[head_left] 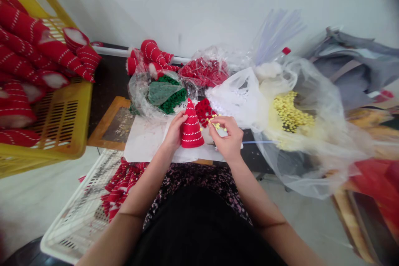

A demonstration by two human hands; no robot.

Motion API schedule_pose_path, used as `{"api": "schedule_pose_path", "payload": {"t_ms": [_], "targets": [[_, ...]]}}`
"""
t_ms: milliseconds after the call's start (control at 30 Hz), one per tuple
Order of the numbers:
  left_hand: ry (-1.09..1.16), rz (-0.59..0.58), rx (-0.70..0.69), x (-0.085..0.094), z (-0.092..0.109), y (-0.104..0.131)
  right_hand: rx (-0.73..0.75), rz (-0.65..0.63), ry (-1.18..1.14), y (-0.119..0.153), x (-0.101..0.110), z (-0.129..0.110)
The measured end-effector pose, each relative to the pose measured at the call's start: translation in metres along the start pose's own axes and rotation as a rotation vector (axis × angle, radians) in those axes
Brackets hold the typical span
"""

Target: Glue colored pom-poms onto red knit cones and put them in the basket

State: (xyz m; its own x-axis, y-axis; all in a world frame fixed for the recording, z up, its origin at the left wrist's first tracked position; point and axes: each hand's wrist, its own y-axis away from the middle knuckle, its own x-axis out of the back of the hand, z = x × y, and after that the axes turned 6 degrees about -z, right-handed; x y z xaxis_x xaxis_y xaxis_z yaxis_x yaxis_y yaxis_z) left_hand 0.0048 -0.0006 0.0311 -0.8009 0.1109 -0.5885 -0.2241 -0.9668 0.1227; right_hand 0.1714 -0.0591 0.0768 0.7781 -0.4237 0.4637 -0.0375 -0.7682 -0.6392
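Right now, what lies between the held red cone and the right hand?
In the head view, red pompoms and yellow balls lie between the red cone and the right hand.

The left hand point(176, 131) holds a white-striped red cone point(191, 129).

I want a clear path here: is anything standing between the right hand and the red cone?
Nothing visible blocks the gap between the right hand and the red cone held in the left hand. Small yellow balls lie close by, and a dark red pile sits just beyond the gap.
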Motion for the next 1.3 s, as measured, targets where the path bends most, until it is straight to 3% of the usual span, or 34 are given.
{"api": "schedule_pose_path", "payload": {"t_ms": [233,400,667,833,1000,1100,1300], "targets": [[-0.187,-0.01,-0.04,-0.008,-0.001,0.004,0.208,-0.37,0.053,0.001,-0.001,-0.021],[-0.308,-0.017,-0.064,-0.008,0.0,0.006,0.264,-0.513,0.286,0.006,-0.011,-0.016],[-0.386,-0.035,-0.085,-0.005,-0.003,0.005,0.254,-0.442,0.242,0.008,-0.011,-0.012],[-0.31,-0.022,-0.081,-0.008,-0.002,0.008,0.22,-0.385,0.164,0.009,-0.014,-0.01],[-0.144,0.026,-0.036,-0.006,0.0,0.008,-0.068,-0.151,-0.029,0.011,0.0,0.001],[-0.087,0.042,-0.019,-0.003,-0.001,0.008,-0.178,-0.178,-0.09,0.013,0.004,0.008],[-0.054,0.013,-0.018,-0.006,-0.001,0.009,-0.16,-0.233,-0.185,0.013,-0.004,0.009]]}}
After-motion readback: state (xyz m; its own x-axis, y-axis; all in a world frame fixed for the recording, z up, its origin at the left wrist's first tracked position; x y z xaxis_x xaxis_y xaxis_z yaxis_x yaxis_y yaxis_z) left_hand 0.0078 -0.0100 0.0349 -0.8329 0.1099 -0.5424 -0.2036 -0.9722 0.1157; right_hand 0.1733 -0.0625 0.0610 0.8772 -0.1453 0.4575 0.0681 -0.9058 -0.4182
